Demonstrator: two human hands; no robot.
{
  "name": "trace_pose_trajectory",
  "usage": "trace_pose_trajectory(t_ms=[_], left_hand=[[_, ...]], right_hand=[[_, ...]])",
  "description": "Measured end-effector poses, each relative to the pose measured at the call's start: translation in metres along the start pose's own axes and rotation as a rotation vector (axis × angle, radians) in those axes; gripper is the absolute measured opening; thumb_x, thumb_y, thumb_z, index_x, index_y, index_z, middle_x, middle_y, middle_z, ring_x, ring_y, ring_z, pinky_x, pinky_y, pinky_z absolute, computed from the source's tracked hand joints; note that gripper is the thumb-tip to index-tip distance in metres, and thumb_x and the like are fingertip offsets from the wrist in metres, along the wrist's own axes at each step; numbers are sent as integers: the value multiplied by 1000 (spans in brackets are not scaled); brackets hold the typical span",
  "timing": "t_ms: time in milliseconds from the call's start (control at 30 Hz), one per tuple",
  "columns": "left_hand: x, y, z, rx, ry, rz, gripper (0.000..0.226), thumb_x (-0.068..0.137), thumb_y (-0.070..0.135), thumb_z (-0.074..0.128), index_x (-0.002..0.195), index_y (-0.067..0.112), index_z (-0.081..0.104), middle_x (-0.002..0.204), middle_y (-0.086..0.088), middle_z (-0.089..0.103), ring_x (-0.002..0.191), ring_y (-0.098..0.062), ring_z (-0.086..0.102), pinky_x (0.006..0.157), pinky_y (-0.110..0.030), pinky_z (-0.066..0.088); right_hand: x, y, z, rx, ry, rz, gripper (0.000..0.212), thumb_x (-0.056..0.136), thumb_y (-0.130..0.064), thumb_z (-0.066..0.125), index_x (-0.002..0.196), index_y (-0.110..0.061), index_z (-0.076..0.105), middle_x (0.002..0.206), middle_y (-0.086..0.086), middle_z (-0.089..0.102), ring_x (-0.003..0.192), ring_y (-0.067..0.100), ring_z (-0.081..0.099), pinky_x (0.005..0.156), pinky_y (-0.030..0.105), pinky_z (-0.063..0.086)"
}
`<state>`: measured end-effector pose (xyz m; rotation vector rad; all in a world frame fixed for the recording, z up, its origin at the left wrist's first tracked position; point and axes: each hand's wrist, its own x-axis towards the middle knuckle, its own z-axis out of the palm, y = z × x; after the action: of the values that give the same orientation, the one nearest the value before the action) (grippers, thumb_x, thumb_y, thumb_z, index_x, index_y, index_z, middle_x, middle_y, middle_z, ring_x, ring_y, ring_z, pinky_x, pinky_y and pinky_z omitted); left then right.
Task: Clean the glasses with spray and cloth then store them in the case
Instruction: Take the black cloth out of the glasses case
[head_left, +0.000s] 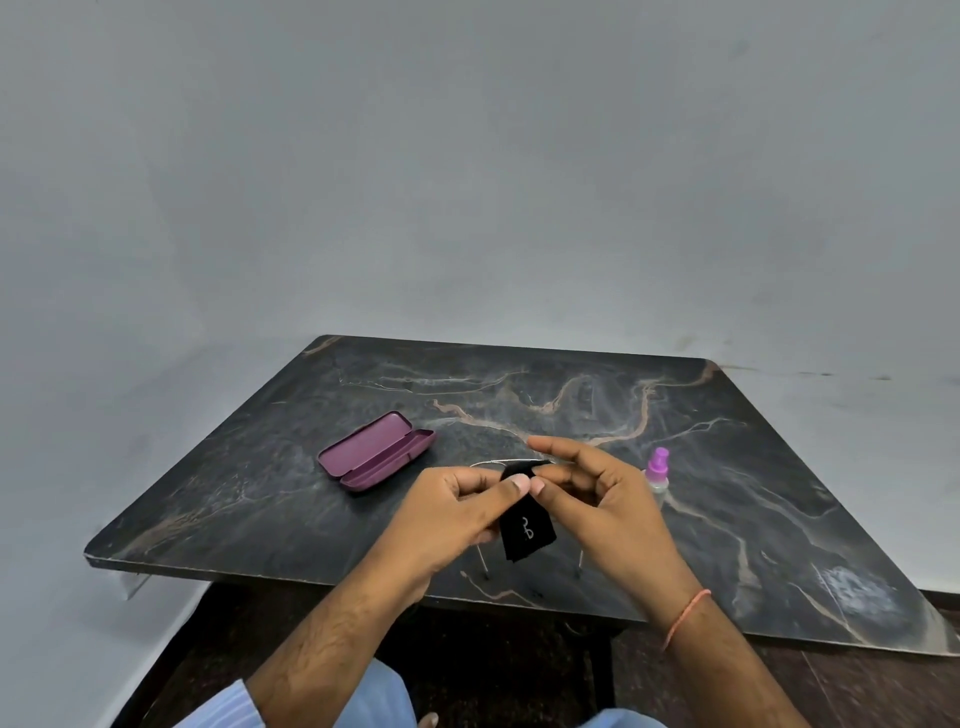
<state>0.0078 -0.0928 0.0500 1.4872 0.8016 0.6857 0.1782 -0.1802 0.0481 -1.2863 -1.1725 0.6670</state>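
**Both hands work the cloth over the glasses**

The left hand (457, 501) and right hand (597, 499) pinch a black cloth (527, 535) around thin-framed glasses (511, 464) above the table (260, 499). The purple case (375, 451) lies open to the left; the spray bottle (657, 470) stands upright just right of the right hand.

Black cloth (527, 535) with a small white mark; purple case (375, 451); clear bottle (657, 470) with purple cap; black tabletop (727, 467) veined tan and white; orange wrist thread (684, 618); grey wall (467, 156).
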Motion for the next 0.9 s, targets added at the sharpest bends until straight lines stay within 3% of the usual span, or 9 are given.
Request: trace_pose_trajectory(t_ms=[133,200,300,400,600,667,733,800,900], left_hand=[[2,-2,-3,145,-26,28,17,106,26,72,106,29,88,101,1,87,107,-24,83,99,-43,66],[3,-2,-3,254,-11,57,19,105,29,70,104,34,88,96,5,87,98,-19,83,97,-44,67],[1,0,0,341,15,125,13,102,30,74,103,32,87,71,16,80,62,5,72,70,-19,59],[1,0,3,434,32,168,10,98,31,77,103,32,86,48,13,58,41,-1,45,51,-13,41],[8,-3,3,524,35,143,26,102,25,62,88,28,83,55,4,66,45,-7,47,49,-23,39],[9,-4,-1,495,54,102,31,102,21,56,80,18,78,59,2,66,51,-13,55,55,-30,47],[10,-5,-4,329,52,31,33,103,21,52,88,12,79,77,-8,79,72,-25,77,75,-42,67],[7,-4,-2,49,25,-77,34,109,14,48,107,8,82,97,-13,85,91,-25,84,88,-42,69],[4,-6,1,-294,21,-167,34,110,3,47,118,5,79,110,-20,84,100,-31,82,93,-48,67]], right_hand=[[-1,-2,-4,-42,-25,8,43,98,-5,74,135,-26,71,104,-2,86,108,15,80,102,30,60],[-2,-1,-4,-74,-17,5,43,98,-6,75,134,-27,71,102,-3,86,106,14,80,100,30,61],[-4,-3,-3,-164,-9,-11,43,98,-8,76,134,-31,71,101,-9,85,106,7,79,97,25,60],[-7,-7,-3,-224,-15,-15,45,97,-7,76,134,-31,72,99,-14,85,100,2,79,92,20,61],[-8,-7,-3,-234,11,-12,41,97,-8,77,131,-30,74,96,-16,84,98,-1,78,87,13,57],[-8,-5,-4,-213,32,3,39,96,-11,78,129,-32,74,97,-15,85,100,0,78,91,16,57],[-8,-2,-5,-157,52,29,38,96,-10,79,128,-31,75,98,-10,85,103,5,79,96,22,57],[-7,0,-6,-58,66,63,37,96,-5,77,126,-26,75,97,-3,86,101,10,80,89,22,58],[-7,0,-4,73,80,117,35,96,1,75,124,-19,75,96,5,86,91,15,80,71,21,60]])
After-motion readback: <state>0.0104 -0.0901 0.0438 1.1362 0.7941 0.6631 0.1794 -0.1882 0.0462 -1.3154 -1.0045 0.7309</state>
